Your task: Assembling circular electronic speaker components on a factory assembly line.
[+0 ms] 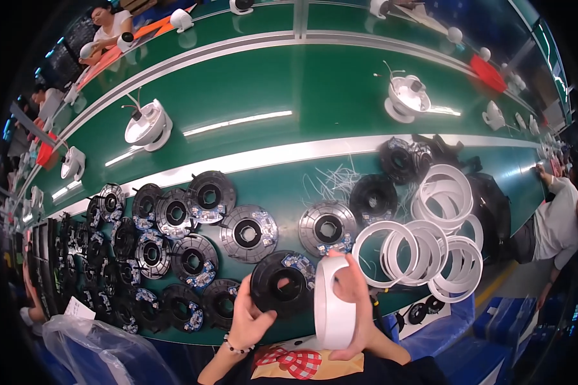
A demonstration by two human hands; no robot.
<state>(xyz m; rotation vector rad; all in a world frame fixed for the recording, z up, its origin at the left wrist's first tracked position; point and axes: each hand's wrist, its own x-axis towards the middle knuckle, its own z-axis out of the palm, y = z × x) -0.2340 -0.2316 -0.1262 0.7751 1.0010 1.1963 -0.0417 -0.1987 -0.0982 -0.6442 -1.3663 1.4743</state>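
My left hand (247, 322) grips the left edge of a round black plastic disc (268, 298) that has a hole in its middle and a curved circuit board (302, 264) along its upper right side. Close beside it, my right hand (365, 311) is closed around a white plastic ring (329, 316), which stands on edge and has a rounded notch in its wall. Disc and ring are side by side; whether they touch I cannot tell. Beyond them on the green bench lie two similar discs, a left one (248, 233) and a right one (327, 228).
Many more black discs with boards (153, 253) cover the bench to the left. White rings (417, 251) are piled at right, near thin white strips (334, 183). A green conveyor (237, 96) beyond carries white housings (149, 125). A person (559, 208) is at far right.
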